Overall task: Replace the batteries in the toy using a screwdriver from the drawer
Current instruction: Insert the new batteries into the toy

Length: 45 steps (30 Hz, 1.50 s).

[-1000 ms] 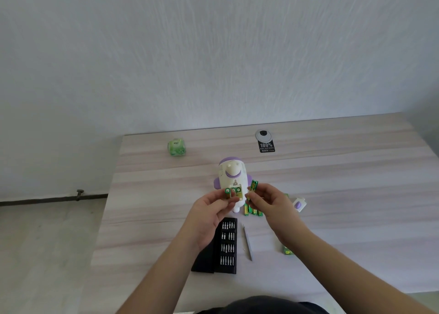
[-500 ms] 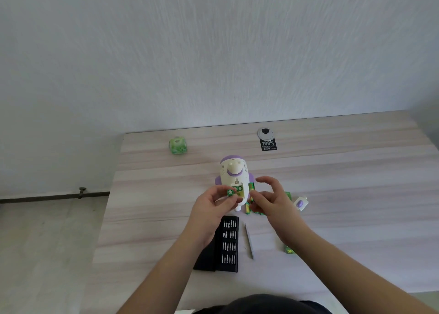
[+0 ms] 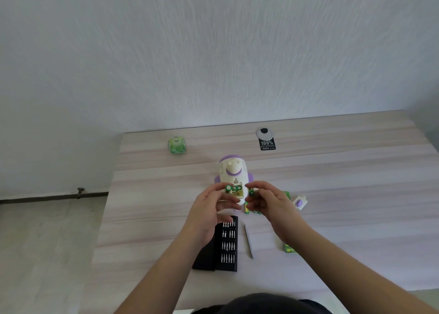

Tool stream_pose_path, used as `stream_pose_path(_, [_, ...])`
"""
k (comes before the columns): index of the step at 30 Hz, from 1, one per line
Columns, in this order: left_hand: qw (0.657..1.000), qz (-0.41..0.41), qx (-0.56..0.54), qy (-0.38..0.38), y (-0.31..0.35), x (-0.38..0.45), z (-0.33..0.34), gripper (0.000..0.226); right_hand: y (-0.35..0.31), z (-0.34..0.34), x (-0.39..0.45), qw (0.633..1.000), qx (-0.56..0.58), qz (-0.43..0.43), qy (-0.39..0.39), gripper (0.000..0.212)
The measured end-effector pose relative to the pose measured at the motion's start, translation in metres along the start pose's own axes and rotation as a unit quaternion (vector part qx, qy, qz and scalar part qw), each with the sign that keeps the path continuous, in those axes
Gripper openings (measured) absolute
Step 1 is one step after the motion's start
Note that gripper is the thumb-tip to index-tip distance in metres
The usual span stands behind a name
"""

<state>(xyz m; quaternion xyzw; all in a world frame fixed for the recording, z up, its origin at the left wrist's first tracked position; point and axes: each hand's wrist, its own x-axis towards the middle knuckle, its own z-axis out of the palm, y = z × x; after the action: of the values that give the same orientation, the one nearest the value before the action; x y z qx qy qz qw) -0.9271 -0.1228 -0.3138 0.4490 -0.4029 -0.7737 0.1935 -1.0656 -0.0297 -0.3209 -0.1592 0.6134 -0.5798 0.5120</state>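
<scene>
The toy [image 3: 234, 178] lies on its back on the table [image 3: 356, 195] with its battery bay open, and two green battery ends show side by side in it; a second ago the right hand [image 3: 268, 201] was lifting a battery clear of the bay, and now that hand sits just right of the toy, thumb and fingers pinching a green battery [image 3: 251, 191] beside the bay. The left hand [image 3: 211, 207] grips the toy's left side, a fingertip at the nearest cell. Judging by this, the swap is under way, with the lid and screw not yet back on. Compared with the earlier frame, the right hand is lower and closer to the toy. Loose batteries [image 3: 247, 209] lie just in front of the toy, the lid [image 3: 299, 202] to its right, the screwdriver [image 3: 248, 241] and bit case [image 3: 228, 245] nearer the person
</scene>
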Motion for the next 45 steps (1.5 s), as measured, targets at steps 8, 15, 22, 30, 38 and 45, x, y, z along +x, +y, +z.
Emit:
stream_pose_path(8, [0.997, 0.038, 0.060, 0.017, -0.011, 0.005, -0.002, 0.021, 0.006, -0.001, 0.001, 0.998, -0.057, -0.038, 0.006, 0.015])
stream_pose_path(15, [0.958, 0.143, 0.241, 0.058, -0.024, 0.018, -0.008, 0.013, 0.012, -0.008, 0.011, 0.982, -0.165, -0.062, 0.063, 0.014])
stream_pose_path(22, [0.920, 0.212, 0.325, 0.058, -0.034, 0.032, -0.017, 0.016, 0.015, -0.009, 0.023, 0.966, -0.235, -0.068, 0.080, 0.016])
stream_pose_path(30, [0.904, 0.267, 0.327, 0.069, -0.040, 0.042, -0.015, 0.019, 0.031, -0.007, 0.035, 0.941, -0.294, -0.146, 0.077, 0.015])
stream_pose_path(38, [0.835, 0.318, 0.441, 0.079, -0.050, 0.049, -0.012, 0.018, 0.042, -0.013, 0.044, 0.888, -0.426, -0.164, 0.046, 0.016])
stream_pose_path(45, [0.807, 0.318, 0.490, 0.089, -0.057, 0.057, -0.014, 0.019, 0.047, -0.011, 0.048, 0.829, -0.498, -0.246, 0.059, 0.016])
